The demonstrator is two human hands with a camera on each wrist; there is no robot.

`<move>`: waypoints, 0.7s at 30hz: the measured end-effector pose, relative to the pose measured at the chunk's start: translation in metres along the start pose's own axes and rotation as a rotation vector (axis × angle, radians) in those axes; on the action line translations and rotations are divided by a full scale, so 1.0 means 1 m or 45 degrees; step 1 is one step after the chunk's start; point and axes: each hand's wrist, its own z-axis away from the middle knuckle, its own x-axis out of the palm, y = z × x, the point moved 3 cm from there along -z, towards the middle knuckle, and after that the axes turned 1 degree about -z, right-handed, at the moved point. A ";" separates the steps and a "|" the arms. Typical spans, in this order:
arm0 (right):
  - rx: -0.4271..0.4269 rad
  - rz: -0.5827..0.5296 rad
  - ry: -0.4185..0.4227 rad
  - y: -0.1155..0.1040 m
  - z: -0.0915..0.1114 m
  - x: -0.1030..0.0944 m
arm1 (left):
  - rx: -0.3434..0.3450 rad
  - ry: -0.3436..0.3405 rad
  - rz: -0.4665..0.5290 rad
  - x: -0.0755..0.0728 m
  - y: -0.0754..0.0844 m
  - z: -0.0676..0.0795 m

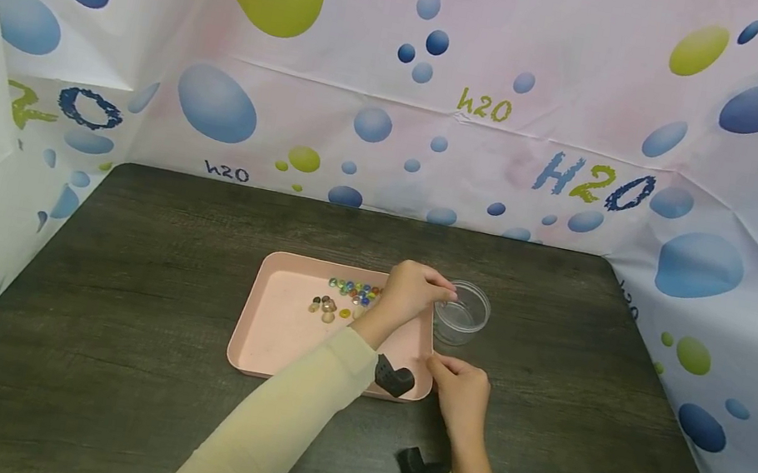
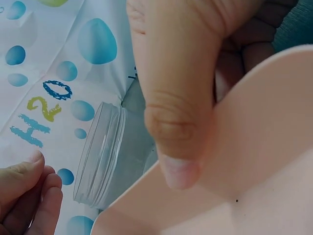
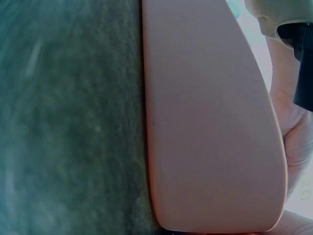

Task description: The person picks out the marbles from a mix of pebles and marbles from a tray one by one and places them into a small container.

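Note:
My left hand [image 1: 410,293] reaches over the right part of a pink tray [image 1: 278,333], fingertips by the rim of a clear round jar [image 1: 458,328]. Thumb and fingers come together in the left wrist view, but whether a small thing is between them I cannot tell. With the thumb inside and fingers outside, my right hand [image 1: 461,395] grips the tray's right rim near the front corner. Colourful glass marbles [image 1: 361,294] lie in the tray's back part, partly covered by the left hand. Before them sit brownish and beige beads [image 1: 328,310].
A dark wood table [image 1: 133,295] bears everything. Behind it and at both sides hangs a white sheet [image 1: 346,78] with blue and green bubbles. Black mounts [image 1: 394,378] sit at both wrists; the left one is over the tray's front right part.

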 end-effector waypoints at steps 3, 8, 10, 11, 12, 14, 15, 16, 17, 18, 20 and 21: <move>0.003 0.009 -0.009 0.000 -0.001 0.000 | -0.016 0.004 0.019 -0.002 -0.001 0.000; -0.009 0.023 -0.009 -0.001 -0.001 0.000 | -0.040 0.026 0.032 -0.007 -0.004 0.001; -0.014 0.022 -0.008 -0.002 0.000 0.000 | -0.042 0.039 0.037 -0.011 -0.006 0.001; -0.016 0.023 -0.008 -0.002 0.000 0.000 | -0.043 0.043 0.038 -0.013 -0.007 0.002; -0.018 0.027 -0.007 -0.002 0.000 0.000 | -0.046 0.045 0.045 -0.015 -0.008 0.002; -0.014 0.029 -0.005 -0.003 0.000 0.000 | -0.054 0.047 0.055 -0.019 -0.010 0.003; -0.011 0.030 -0.004 -0.003 -0.001 0.000 | -0.061 0.049 0.056 -0.021 -0.011 0.003; -0.010 0.033 -0.001 -0.003 -0.001 0.000 | -0.070 0.051 0.058 -0.023 -0.012 0.003; -0.008 0.038 0.001 -0.002 -0.001 0.000 | -0.078 0.053 0.052 -0.026 -0.014 0.004; -0.006 0.041 0.003 -0.002 -0.001 -0.001 | -0.084 0.059 0.043 -0.028 -0.015 0.004; -0.007 0.046 0.006 -0.002 -0.001 -0.001 | -0.087 0.070 0.017 -0.033 -0.017 0.005; -0.010 0.050 0.008 -0.002 -0.001 -0.001 | -0.089 0.077 0.008 -0.035 -0.019 0.006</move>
